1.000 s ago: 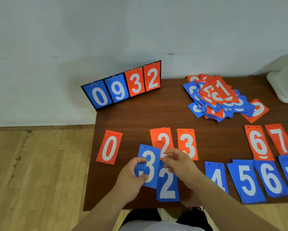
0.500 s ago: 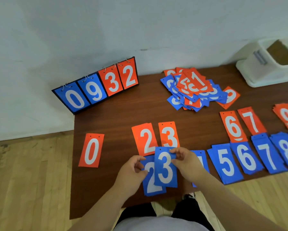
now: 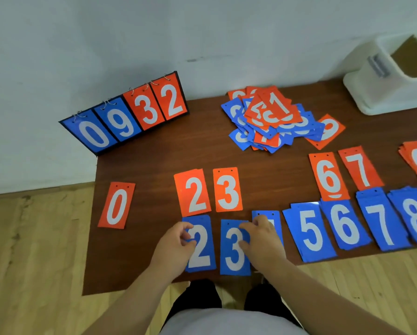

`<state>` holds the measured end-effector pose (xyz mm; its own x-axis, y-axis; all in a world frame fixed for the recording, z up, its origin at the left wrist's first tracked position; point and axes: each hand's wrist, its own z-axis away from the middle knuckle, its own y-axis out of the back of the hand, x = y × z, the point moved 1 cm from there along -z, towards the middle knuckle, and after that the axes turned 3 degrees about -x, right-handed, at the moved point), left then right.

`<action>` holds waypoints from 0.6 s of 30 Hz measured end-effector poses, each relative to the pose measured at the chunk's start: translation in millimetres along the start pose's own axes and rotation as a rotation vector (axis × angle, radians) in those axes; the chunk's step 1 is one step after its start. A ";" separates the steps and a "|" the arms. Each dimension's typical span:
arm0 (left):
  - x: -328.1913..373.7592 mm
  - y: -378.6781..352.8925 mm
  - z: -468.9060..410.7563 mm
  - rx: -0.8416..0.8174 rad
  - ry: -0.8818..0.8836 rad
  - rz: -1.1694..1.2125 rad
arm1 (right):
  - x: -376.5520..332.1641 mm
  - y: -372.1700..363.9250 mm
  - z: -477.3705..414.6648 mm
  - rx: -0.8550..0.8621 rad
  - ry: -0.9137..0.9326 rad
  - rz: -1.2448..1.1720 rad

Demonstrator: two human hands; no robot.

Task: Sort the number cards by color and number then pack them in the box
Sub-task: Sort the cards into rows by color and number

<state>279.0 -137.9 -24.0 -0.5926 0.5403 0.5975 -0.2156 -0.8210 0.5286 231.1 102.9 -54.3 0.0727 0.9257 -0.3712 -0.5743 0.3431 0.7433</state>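
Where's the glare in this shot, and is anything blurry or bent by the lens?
Head view: a white glare strip runs along the top edge of the blue 5 card; head view: the white box at the far right looks smeared, while the middle numerals read sharp; head view: the table's near edge slopes and bows, likely wide-lens distortion.

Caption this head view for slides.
Left hand pinches blue 2, right hand pinches blue 3, below orange 2 and orange 3.
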 end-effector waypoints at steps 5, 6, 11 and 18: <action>17.5 -22.2 16.9 0.106 0.009 -0.129 | 25.5 35.8 -1.5 0.037 0.098 -0.022; 23.6 -26.3 19.0 0.125 0.001 -0.164 | 34.8 47.0 -2.0 0.060 0.108 -0.024; 65.8 -47.9 17.4 0.222 -0.055 -0.378 | 93.6 109.6 -4.9 0.214 0.143 -0.004; 129.6 -71.2 0.8 0.330 -0.094 -0.601 | 151.8 188.5 -27.0 0.276 0.054 0.050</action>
<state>218.2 -9.3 16.2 -0.3713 0.9099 0.1848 -0.2294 -0.2828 0.9314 111.9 303.8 14.4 0.0019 0.9351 -0.3544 -0.3322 0.3348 0.8818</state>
